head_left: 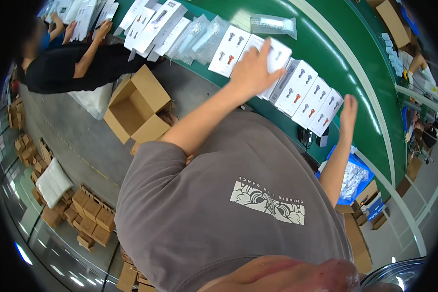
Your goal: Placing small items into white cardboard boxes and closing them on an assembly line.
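Treat the white boxes (297, 87), 1 to 2 o'clock on the surface (328, 41), under a loosely spread left hand (252, 73) and beside an open right hand (348, 111), with nothing visibly gripped, as probably light, stiff, slick, dentable, best held by end faces.

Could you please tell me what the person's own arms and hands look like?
The left hand and right hand are ungloved, with no watch or wristband visible. The left sleeve is short, loose and grey-brown, part of a T-shirt bearing a pale printed panel. The right sleeve cannot be made out clearly.
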Demonstrator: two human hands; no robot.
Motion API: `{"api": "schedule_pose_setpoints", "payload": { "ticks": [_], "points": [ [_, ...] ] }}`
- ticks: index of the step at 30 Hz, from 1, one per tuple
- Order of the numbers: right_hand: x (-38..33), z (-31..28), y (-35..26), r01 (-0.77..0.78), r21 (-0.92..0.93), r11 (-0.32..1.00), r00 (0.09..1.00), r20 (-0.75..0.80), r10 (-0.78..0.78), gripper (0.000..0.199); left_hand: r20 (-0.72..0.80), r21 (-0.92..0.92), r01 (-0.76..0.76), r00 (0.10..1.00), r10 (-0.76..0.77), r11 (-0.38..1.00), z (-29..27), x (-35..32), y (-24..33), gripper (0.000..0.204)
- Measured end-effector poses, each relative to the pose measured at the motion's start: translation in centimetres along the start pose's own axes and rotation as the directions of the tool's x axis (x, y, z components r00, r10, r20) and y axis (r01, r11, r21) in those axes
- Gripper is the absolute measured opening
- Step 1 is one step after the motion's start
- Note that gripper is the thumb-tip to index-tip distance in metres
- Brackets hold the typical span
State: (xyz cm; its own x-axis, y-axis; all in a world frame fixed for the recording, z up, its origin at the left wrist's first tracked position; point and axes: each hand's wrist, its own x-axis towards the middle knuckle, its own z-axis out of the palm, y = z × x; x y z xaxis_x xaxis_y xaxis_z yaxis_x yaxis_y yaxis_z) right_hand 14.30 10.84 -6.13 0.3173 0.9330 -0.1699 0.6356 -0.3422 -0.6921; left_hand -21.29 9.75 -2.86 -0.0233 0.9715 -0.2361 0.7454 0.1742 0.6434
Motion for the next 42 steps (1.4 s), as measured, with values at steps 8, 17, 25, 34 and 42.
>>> {"api": "schedule_pose_setpoints", "payload": {
  "ticks": [8, 17, 25, 34, 42],
  "points": [
    [2.4, -0.2, 0.6, -0.136, -0.079, 0.988, 0.936, 0.317, 0.154, 0.06, -0.204, -0.441, -0.106, 0.979, 0.016, 0.891, -2.5, 1.5, -9.6, 0.036],
    [22.1, 22.5, -10.1, 0.834, -0.036, 0.551, 0.409, 0.71, -0.573, 0.062, -0.48, -0.178, 0.145, 0.85, -0.215, 0.973, -9.0, 3.7, -26.3, 0.024],
    [21.9, 32.0, -9.7, 0.913, -0.311, 0.263, 0.365, 0.912, -0.189, 0.058, -0.464, 0.447, 0.291, 0.884, -0.059, 0.846, -13.0, 7.8, -31.9, 0.058],
    [22.4, 21.8, -13.3, 0.699, -0.033, 0.714, 0.487, 0.753, -0.442, 0.055, -0.512, 0.463, 0.181, 0.853, 0.095, 0.868, -11.0, 8.8, -31.3, 0.053],
    [4.3, 10.2, -33.7, 0.876, 0.447, 0.181, -0.034, 0.433, -0.901, 0.076, -0.01, -0.29, 0.154, 0.986, -0.164, 0.945, -21.3, 1.1, -15.9, 0.044]
  ]
}}
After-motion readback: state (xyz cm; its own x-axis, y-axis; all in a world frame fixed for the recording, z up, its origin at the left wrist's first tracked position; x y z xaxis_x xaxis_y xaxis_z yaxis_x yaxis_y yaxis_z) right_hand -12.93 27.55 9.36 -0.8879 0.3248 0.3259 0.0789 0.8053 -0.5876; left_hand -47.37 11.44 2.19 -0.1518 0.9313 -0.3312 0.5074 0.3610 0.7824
